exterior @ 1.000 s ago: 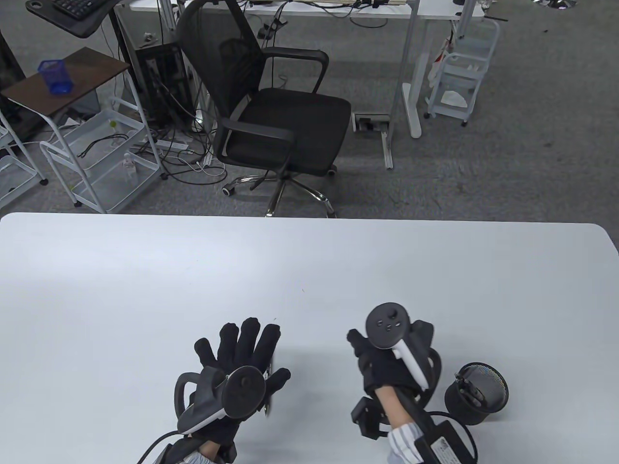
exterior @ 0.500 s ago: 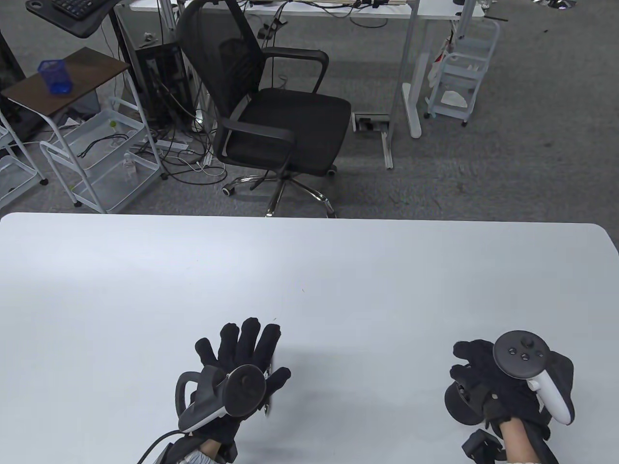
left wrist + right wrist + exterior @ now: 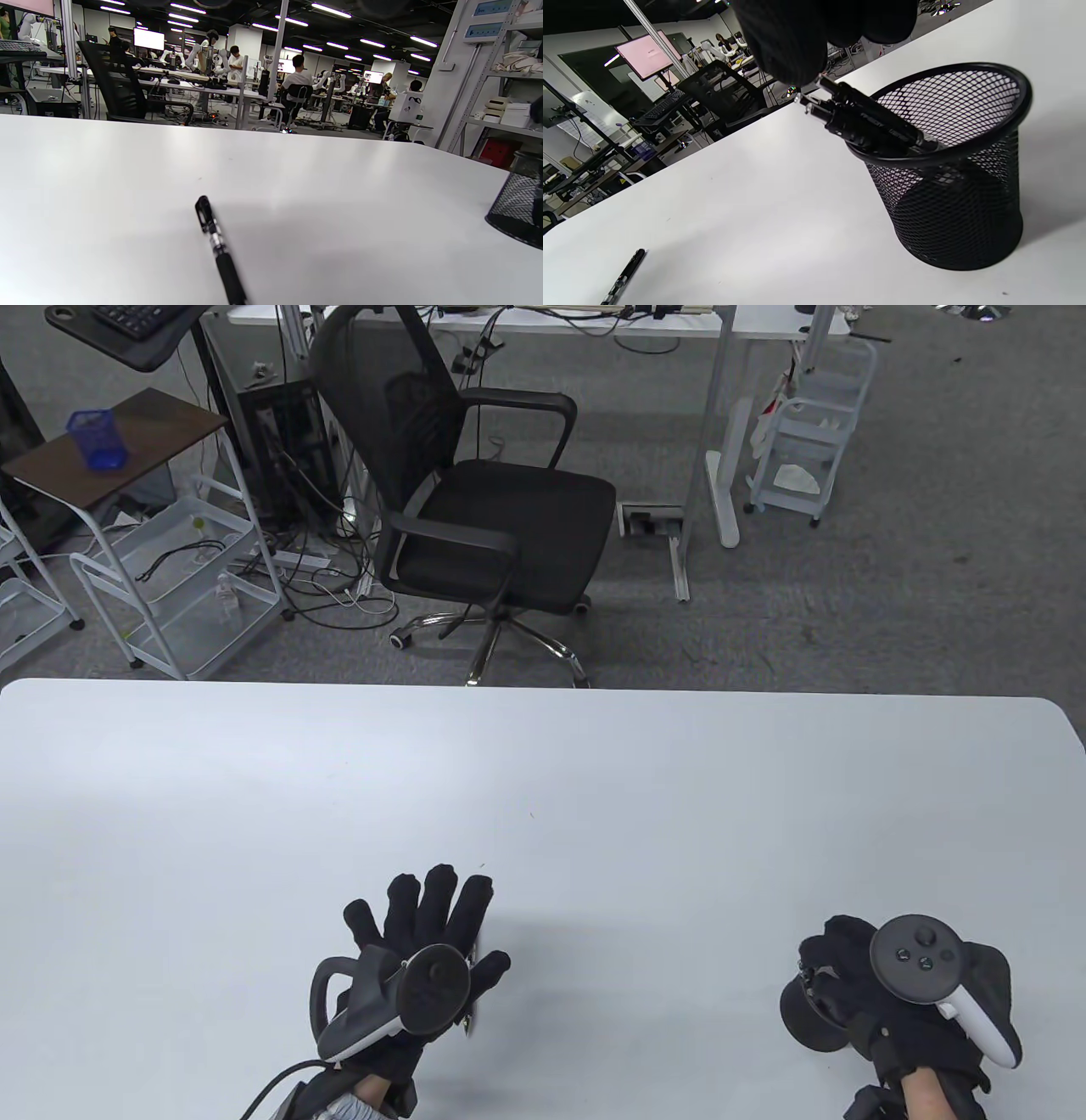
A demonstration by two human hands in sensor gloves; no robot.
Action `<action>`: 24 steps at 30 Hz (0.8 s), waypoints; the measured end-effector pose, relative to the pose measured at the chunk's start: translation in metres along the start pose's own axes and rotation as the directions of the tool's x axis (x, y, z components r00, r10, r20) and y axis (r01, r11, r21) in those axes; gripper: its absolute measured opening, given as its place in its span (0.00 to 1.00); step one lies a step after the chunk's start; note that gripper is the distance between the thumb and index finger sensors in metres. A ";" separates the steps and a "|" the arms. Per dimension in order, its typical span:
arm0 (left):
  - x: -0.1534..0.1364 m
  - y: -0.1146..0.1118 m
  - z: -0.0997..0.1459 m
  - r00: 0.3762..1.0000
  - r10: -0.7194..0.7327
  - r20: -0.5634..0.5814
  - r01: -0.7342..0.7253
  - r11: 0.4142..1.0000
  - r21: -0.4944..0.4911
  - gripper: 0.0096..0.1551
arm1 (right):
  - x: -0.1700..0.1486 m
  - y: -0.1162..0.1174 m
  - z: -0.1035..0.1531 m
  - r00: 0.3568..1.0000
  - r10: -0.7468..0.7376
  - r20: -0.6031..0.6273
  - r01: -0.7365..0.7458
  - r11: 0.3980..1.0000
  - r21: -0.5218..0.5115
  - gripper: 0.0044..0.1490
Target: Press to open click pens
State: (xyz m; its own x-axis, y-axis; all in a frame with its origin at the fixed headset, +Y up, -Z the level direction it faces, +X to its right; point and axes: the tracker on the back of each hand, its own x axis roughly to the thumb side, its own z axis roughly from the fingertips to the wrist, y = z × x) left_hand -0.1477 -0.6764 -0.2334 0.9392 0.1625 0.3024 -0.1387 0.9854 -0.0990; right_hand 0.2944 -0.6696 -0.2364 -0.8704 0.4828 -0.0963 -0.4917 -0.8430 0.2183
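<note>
My left hand point(image 3: 424, 929) lies flat on the white table point(image 3: 543, 780), open, fingers spread. A black click pen point(image 3: 473, 984) lies on the table by its thumb side, partly hidden under the hand; it also shows in the left wrist view point(image 3: 218, 250) and the right wrist view point(image 3: 623, 277). My right hand point(image 3: 821, 965) is curled over a black mesh pen cup point(image 3: 802, 1018). In the right wrist view its gloved fingers point(image 3: 789, 46) touch the top ends of the black pens point(image 3: 869, 120) that lean in the cup point(image 3: 954, 190). Whether they pinch a pen is hidden.
The cup stands near the table's front right, also seen in the left wrist view point(image 3: 515, 203). A black office chair point(image 3: 475, 500) and white carts point(image 3: 170, 585) stand on the floor beyond the table's far edge.
My right hand has moved right from the table's middle to above the pen cup, then lowered onto the pens. The left hand and the loose pen have not moved.
</note>
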 end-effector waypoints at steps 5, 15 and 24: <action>0.000 0.000 -0.001 1.000 0.001 -0.002 -0.001 1.000 -0.005 0.44 | -0.004 0.004 -0.003 1.000 -0.008 -0.019 0.008 1.000 0.002 0.30; 0.000 0.000 -0.002 1.000 -0.001 -0.005 0.001 1.000 -0.008 0.44 | -0.013 0.009 -0.007 0.998 -0.052 -0.035 0.051 0.999 -0.020 0.27; -0.001 0.000 -0.002 1.000 -0.002 -0.008 0.002 1.000 -0.011 0.44 | -0.021 0.007 -0.003 0.996 -0.085 -0.021 0.082 0.991 -0.108 0.25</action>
State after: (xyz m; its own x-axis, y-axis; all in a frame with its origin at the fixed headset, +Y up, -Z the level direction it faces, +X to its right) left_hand -0.1479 -0.6771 -0.2356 0.9420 0.1604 0.2948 -0.1337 0.9850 -0.1086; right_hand 0.3089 -0.6868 -0.2357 -0.8257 0.5477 -0.1350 -0.5615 -0.8210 0.1036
